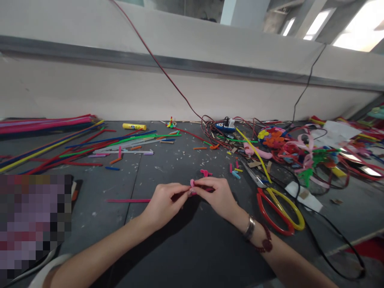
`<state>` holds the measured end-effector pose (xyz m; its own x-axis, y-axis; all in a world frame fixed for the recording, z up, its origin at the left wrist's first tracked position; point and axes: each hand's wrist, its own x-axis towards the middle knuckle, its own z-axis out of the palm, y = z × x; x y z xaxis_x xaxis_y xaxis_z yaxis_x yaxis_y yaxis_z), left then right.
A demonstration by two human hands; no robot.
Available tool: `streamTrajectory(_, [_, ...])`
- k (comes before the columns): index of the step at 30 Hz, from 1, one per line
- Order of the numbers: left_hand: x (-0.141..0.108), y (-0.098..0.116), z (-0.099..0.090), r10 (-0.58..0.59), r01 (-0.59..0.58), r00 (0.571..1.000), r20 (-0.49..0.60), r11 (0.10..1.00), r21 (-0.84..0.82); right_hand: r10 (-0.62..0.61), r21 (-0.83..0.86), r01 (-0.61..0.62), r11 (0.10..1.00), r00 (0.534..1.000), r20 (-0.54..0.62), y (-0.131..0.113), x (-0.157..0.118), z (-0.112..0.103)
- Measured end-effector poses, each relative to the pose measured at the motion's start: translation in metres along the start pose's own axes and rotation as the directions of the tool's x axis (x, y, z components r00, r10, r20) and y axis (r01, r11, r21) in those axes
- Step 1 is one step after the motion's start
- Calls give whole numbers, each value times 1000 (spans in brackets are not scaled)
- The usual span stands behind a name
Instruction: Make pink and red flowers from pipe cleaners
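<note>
My left hand [164, 204] and my right hand [216, 196] meet above the dark work table [192, 256], pinching a small twisted pink pipe cleaner [192, 188] between their fingertips. A long magenta pipe cleaner [129, 201] runs out to the left from under my left hand; I cannot tell whether it joins the twisted piece. A small pink pipe-cleaner piece [205, 173] lies just beyond my right hand. To the right of that hand rest scissors [279, 212] with red and yellow handles. My right wrist wears a metal bracelet [249, 227].
Long pipe cleaners [60, 148] lie in bundles at the left, with a yellow glue stick [134, 126] behind them. Colourful pipe-cleaner shapes [297, 152] and tangled wires crowd the right, around a blue power strip [225, 126]. A pale wall [90, 92] backs the table.
</note>
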<state>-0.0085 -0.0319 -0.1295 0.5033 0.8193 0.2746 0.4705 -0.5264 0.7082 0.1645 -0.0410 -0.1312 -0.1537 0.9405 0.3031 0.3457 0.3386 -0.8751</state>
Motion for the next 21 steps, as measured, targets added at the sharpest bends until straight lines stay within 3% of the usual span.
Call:
streamTrajectory(11, [4, -8, -3, 170, -159, 983, -64, 976, 152, -147, -230, 180, 956, 977, 151, 7, -2, 1])
streamTrajectory(18, [13, -1, -24, 169, -182, 980, 107, 975, 124, -141, -247, 233, 941, 929, 341, -1, -1, -4])
streamTrajectory(21, [15, 1, -28, 110, -120, 979, 170, 991, 51, -137, -235, 235, 943, 918, 371, -3, -1, -6])
